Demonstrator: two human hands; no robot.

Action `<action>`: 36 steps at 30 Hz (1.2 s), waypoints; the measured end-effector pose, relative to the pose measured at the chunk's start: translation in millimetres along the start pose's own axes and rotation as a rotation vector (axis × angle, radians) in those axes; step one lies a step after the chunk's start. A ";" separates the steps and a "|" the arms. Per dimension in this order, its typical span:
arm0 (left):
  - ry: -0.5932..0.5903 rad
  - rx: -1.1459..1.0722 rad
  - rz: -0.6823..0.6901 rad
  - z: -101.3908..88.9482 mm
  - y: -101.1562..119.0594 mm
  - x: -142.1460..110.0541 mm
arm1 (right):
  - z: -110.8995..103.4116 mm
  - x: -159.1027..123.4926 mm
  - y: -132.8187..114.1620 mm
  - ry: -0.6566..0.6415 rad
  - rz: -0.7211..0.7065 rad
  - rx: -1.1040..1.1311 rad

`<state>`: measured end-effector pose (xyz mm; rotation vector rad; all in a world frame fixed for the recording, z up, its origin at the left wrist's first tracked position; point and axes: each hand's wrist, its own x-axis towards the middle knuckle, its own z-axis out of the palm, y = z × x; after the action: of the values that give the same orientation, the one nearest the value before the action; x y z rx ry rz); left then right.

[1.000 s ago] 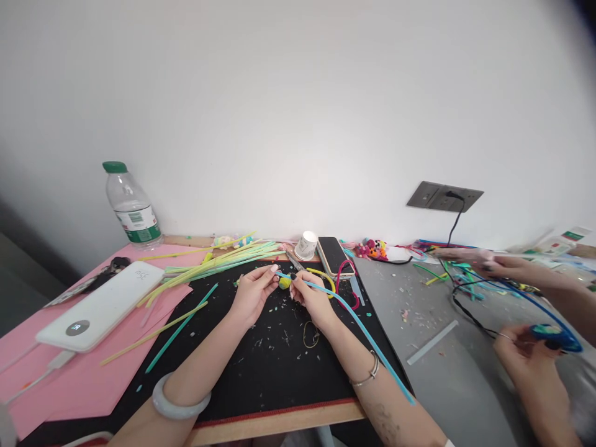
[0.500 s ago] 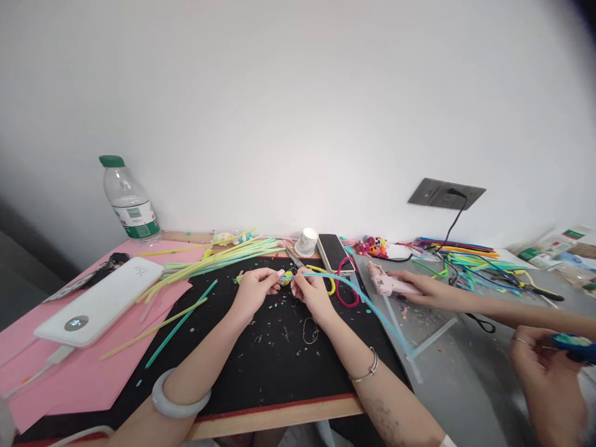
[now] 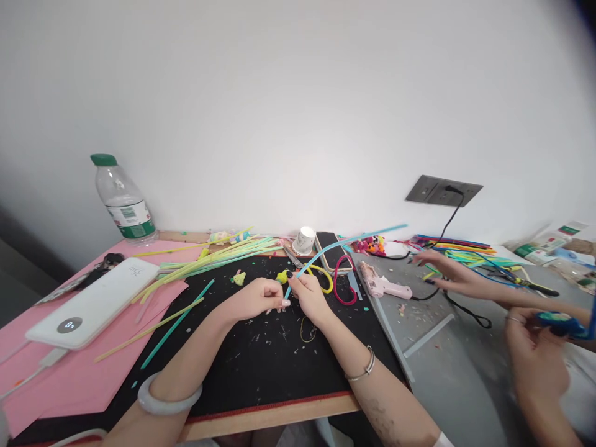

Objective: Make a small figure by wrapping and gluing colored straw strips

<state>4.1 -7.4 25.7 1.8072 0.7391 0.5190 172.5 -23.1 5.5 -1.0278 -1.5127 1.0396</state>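
My left hand (image 3: 261,298) and my right hand (image 3: 308,294) meet over the black mat (image 3: 261,366), both with fingers pinched. Between them runs a long light-blue stem (image 3: 344,242) that rises up and to the right, past the phone. A small yellow fuzzy ball (image 3: 282,277) sits at my right hand's fingertips, where the stem begins. My left fingers pinch the stem's lower end. Another small yellow-green piece (image 3: 239,279) lies on the mat just left of my hands.
A water bottle (image 3: 121,202), a white power bank (image 3: 90,303) on pink paper (image 3: 60,372), loose green and yellow stems (image 3: 214,257), scissors (image 3: 291,256), a paper cup (image 3: 305,241) and a phone (image 3: 331,249) lie around. At the right a pink glue gun (image 3: 382,284) and another person's hands (image 3: 454,276).
The blue stem, which trailed down to the right, now swings up and points to the upper right. My hands shifted slightly nearer. The other person set the glue gun down and drew the hand back.
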 end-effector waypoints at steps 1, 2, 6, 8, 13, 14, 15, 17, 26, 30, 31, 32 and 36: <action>-0.036 0.002 -0.013 -0.4 0.9 -0.8 | 1.1 -1.4 -2.0 -0.001 -0.001 -0.030; -0.070 0.005 -0.026 -0.5 1.5 -1.6 | 2.6 -2.7 -4.0 -0.010 -0.005 -0.067; -0.169 0.032 -0.097 2.4 0.7 -4.2 | 8.2 -5.2 -8.6 -0.097 -0.009 -0.166; -0.128 0.020 -0.125 5.5 -1.0 -3.8 | 8.0 -3.4 -8.8 -0.104 -0.007 -0.178; 0.311 -0.115 -0.062 12.2 -4.3 3.4 | -1.3 6.2 -5.0 0.095 -0.008 -0.133; 0.400 -0.146 -0.037 12.7 -4.4 4.8 | -2.6 7.4 -4.2 0.114 0.010 -0.096; 0.476 -0.173 -0.014 12.9 -4.5 5.7 | -3.3 8.2 -3.6 0.118 0.031 -0.055; 0.580 -0.189 0.017 12.8 -4.5 6.5 | -2.7 8.3 -3.4 0.109 0.063 0.021; 0.581 0.065 0.092 9.0 -4.0 0.2 | 2.8 6.3 -7.7 0.085 0.080 0.110; 0.539 0.270 0.118 3.9 -1.1 -3.7 | 1.5 6.4 -4.9 0.058 0.077 0.088; 0.527 0.293 0.115 3.0 -0.5 -4.1 | 1.4 6.2 -4.7 0.054 0.075 0.083; 0.518 0.311 0.115 2.4 -0.2 -4.4 | 1.3 6.1 -4.8 0.052 0.076 0.082; 0.555 0.352 0.128 2.9 -1.3 -3.5 | 2.1 5.8 -7.6 0.071 0.116 0.107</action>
<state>3.2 -11.6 23.5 2.0649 1.1500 1.0543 168.8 -19.8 14.0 -1.0753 -1.3383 1.1404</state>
